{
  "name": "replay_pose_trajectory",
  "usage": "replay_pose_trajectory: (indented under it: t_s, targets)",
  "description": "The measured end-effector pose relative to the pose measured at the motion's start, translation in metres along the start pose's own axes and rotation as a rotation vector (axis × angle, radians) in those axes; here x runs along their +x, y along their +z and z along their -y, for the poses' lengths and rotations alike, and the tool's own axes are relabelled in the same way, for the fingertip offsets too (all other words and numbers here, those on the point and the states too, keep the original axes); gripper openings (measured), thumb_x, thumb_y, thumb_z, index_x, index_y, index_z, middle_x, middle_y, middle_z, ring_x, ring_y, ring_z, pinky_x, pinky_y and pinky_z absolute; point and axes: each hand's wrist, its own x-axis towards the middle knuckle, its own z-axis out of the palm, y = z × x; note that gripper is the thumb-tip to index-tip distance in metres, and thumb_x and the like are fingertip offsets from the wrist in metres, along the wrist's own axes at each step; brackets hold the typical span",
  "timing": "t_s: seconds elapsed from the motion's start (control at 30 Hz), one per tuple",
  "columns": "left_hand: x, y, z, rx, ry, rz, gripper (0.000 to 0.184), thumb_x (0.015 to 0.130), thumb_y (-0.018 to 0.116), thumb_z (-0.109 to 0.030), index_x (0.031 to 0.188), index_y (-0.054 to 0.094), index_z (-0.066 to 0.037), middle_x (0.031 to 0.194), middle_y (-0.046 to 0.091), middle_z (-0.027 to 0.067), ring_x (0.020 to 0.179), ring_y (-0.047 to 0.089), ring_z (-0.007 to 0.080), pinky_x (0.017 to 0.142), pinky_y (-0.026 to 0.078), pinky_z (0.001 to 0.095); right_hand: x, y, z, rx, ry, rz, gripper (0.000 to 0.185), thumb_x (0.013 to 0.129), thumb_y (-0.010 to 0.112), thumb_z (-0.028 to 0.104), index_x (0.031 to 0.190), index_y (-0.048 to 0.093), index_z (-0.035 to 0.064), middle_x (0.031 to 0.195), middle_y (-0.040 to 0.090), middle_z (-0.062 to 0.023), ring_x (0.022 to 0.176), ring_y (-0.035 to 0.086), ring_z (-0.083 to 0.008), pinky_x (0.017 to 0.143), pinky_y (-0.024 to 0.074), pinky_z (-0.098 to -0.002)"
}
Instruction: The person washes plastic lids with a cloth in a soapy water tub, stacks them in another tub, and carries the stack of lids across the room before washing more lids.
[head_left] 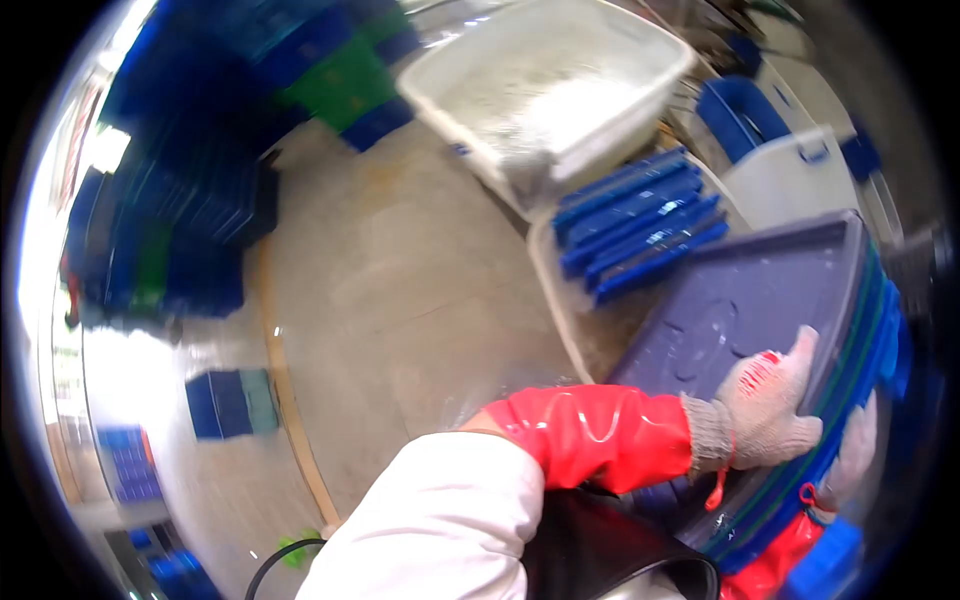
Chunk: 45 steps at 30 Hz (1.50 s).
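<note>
Below the big white plastic tub [615,130], a purple and blue plastic tray stack [745,295] is gripped by the white-gloved left hand [765,410] and touched by the right hand [850,455], whose grip can't be told. Left of the tub, grey floor [390,260] is seen.

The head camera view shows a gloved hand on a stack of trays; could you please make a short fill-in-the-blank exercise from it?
1. The left hand wears a glove with ____ lettering.
2. The shiny red arm cover meets an upper sleeve coloured ____.
3. The flat pieces in the pale bin are coloured ____.
4. The large tub sits toward the picture's ____ edge.

Missing words: red; white; blue; top.
</note>
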Motion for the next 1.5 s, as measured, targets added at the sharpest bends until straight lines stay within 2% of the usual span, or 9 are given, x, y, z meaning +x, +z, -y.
replay_pose_trajectory:
  t_s: [0.4,0.57,0.8,0.93,1.1,1.13,1.27,1.33,1.5]
  targets:
    - [-0.104,-0.025,-0.059,-0.046,0.08,-0.302,0.101,0.077,0.07,-0.028,0.152,0.021,0.018,0.095,0.068,0.033,0.091,0.07,0.0443,0.082,0.056,0.0441,0.013,0.014,0.05,-0.083,-0.286,0.365,0.057,0.111,0.036,0.032,0.155,0.037,-0.0049,0.152,0.048,-0.0158,0.139,0.049,-0.023,0.115,0.0398,-0.0359]
    - [-0.21,-0.006,-0.124,-0.006,0.132,-0.623,0.099,0.078,0.071,-0.027,0.149,0.022,0.021,0.095,0.068,0.0331,0.091,0.07,0.0445,0.083,0.056,0.0426,-0.012,0.029,0.114,0.041,-0.324,0.528,0.058,0.112,0.035,0.034,0.155,0.038,-0.0043,0.155,0.046,-0.0156,0.141,0.047,-0.0235,0.116,0.0392,-0.0367]
    - [-0.194,0.016,-0.142,0.101,0.301,-1.119,0.092,0.085,0.074,-0.031,0.146,0.029,0.02,0.11,0.069,0.0328,0.107,0.069,0.042,0.094,0.053,0.0397,0.027,0.102,0.165,0.284,-0.457,0.953,0.054,0.11,0.043,0.03,0.149,0.046,-0.0069,0.142,0.057,-0.0162,0.125,0.059,-0.0211,0.109,0.0444,-0.0332]
    - [-0.322,-0.072,-0.15,-0.08,0.241,-1.253,0.081,0.082,0.078,-0.038,0.141,0.045,0.008,0.108,0.073,0.0207,0.094,0.073,0.0289,0.088,0.054,0.0383,-0.037,0.248,0.215,0.265,-0.537,1.154,0.056,0.108,0.049,0.029,0.147,0.047,-0.0107,0.134,0.062,-0.0188,0.118,0.062,-0.0206,0.105,0.0468,-0.032]
    - [-0.381,-0.101,-0.121,0.044,0.176,-1.566,0.072,0.085,0.077,-0.039,0.141,0.052,-0.001,0.11,0.074,0.0189,0.099,0.072,0.0285,0.092,0.053,0.0379,-0.083,0.35,0.219,0.275,-0.51,1.298,0.049,0.104,0.052,0.019,0.143,0.051,-0.011,0.132,0.065,-0.016,0.116,0.062,-0.0194,0.102,0.0463,-0.0302]
    - [-0.396,-0.112,-0.119,0.058,0.166,-1.576,0.072,0.085,0.077,-0.039,0.141,0.052,-0.001,0.11,0.074,0.0189,0.099,0.072,0.0285,0.092,0.053,0.0379,-0.09,0.379,0.22,0.161,-0.672,1.271,0.048,0.103,0.053,0.018,0.142,0.053,-0.0103,0.13,0.066,-0.0148,0.115,0.063,-0.0188,0.103,0.0461,-0.0303]
    - [-0.47,-0.156,-0.111,0.123,0.011,-1.747,0.068,0.088,0.077,-0.036,0.141,0.054,-0.001,0.111,0.074,0.0186,0.102,0.072,0.0274,0.092,0.054,0.0371,-0.152,0.497,0.227,0.342,-0.295,1.546,0.048,0.1,0.054,0.014,0.141,0.055,-0.0098,0.128,0.067,-0.0121,0.111,0.064,-0.0164,0.099,0.048,-0.0283]
    - [-0.503,-0.172,-0.106,0.303,-0.011,-1.988,0.069,0.086,0.079,-0.032,0.138,0.051,0.004,0.107,0.074,0.0218,0.096,0.075,0.029,0.085,0.057,0.0369,-0.188,0.541,0.251,0.323,-0.389,1.697,0.049,0.098,0.057,0.013,0.141,0.055,-0.0097,0.125,0.068,-0.0106,0.109,0.065,-0.0158,0.098,0.0495,-0.0282]
    - [-0.589,-0.183,-0.109,0.067,0.219,-2.229,0.053,0.091,0.075,-0.015,0.137,0.056,0.002,0.113,0.071,0.0104,0.097,0.067,0.0156,0.087,0.054,0.0302,-0.294,0.649,0.286,0.258,-0.427,1.996,0.052,0.098,0.061,0.02,0.142,0.055,-0.0075,0.125,0.068,-0.012,0.109,0.065,-0.0154,0.098,0.0508,-0.0291]
